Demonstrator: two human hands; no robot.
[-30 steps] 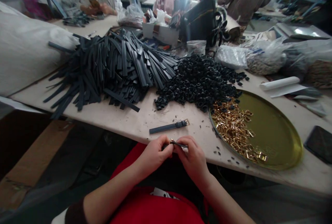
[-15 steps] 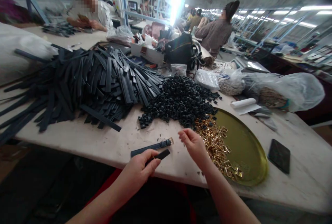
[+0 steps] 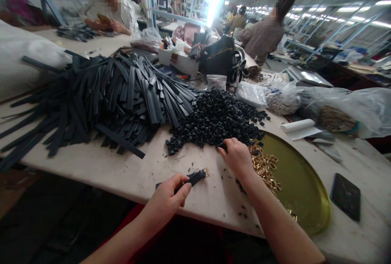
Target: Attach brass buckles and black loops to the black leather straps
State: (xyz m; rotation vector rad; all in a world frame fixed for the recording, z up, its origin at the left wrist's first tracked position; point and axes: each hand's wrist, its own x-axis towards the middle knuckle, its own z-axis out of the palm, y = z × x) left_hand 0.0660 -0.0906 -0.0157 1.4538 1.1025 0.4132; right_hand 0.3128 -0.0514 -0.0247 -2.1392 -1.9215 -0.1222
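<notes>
My left hand (image 3: 171, 195) is closed on a dark strap (image 3: 194, 179) near the table's front edge. Beneath and behind it lies another strap, its gold buckle (image 3: 207, 172) showing past the held one; much of this strap is hidden. My right hand (image 3: 240, 159) is at the near edge of a heap of small black loops (image 3: 214, 119), thumb and fingertips closed on a black loop there. Beside that wrist, gold buckles (image 3: 265, 165) lie on a round gold tray (image 3: 305, 186), partly covered by my forearm.
A big pile of dark straps (image 3: 122, 97) spreads over the left of the table. A phone (image 3: 345, 196) lies right of the tray. Plastic bags (image 3: 252, 93) and a black bag (image 3: 218, 58) stand behind. Another person (image 3: 113, 15) sits across at the back left.
My right hand has moved away from me to the loop heap and closed on a loop. The strap in my left hand now overlaps the buckled strap. The view has shifted slightly.
</notes>
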